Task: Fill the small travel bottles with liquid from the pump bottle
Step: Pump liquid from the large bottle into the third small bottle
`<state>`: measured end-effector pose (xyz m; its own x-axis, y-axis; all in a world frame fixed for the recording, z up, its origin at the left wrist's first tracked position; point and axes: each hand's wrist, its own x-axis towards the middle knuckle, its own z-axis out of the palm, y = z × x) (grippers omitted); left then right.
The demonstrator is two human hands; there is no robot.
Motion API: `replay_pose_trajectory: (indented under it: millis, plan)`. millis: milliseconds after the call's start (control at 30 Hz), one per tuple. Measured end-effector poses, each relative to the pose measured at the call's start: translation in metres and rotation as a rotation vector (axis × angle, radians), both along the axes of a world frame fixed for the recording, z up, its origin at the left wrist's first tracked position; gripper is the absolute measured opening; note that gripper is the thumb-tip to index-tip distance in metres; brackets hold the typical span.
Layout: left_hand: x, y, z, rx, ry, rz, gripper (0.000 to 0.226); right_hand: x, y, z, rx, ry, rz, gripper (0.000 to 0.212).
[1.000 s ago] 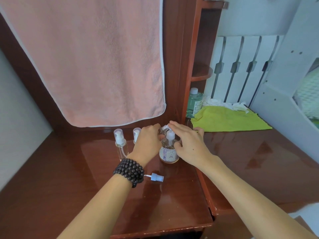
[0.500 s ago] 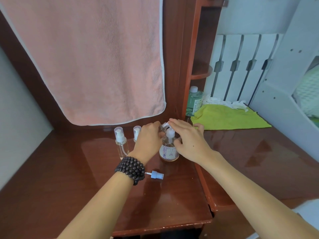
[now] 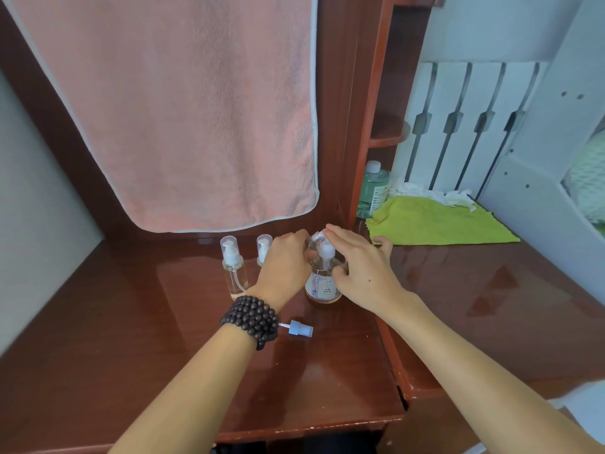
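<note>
Two hands meet over a clear pump bottle [image 3: 323,283] standing upright on a glossy reddish-brown desk [image 3: 163,355]. The left hand [image 3: 284,262], with a dark bead bracelet [image 3: 251,317] on its wrist, curls around a small uncapped travel bottle [image 3: 315,238], tilting its threaded neck toward the pump. The right hand [image 3: 360,267] has fingers laid over the pump head and thumb against the bottle's side. Just left stand two capped travel bottles [image 3: 233,267]. A loose spray cap [image 3: 298,328] lies nearer the person. A pink towel [image 3: 183,109] hangs behind; a green cloth [image 3: 438,221] lies right.
</note>
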<state>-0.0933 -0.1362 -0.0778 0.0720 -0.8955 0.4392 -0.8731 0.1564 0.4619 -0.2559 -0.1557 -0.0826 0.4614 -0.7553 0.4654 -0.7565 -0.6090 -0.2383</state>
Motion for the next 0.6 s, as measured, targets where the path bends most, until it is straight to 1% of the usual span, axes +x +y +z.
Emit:
replay_pose_trajectory:
  millis: [167,367,500,600]
  plan:
    - [0.001,-0.002,0.005,-0.013,-0.004,0.005,0.005,0.001,-0.001,0.008,-0.016,0.028,0.006,0.068]
    - [0.000,-0.001,-0.001,-0.018,-0.018,0.012,0.004,0.001,0.000,0.000,-0.023,-0.026,-0.002,0.068]
    - [-0.001,0.000,-0.007,-0.001,-0.061,0.028,0.001,0.000,0.002,-0.010,-0.034,0.006,-0.002,0.072]
    - [-0.001,0.000,-0.005,0.012,-0.064,0.023,0.001,0.000,0.002,-0.006,-0.036,0.038,-0.004,0.071]
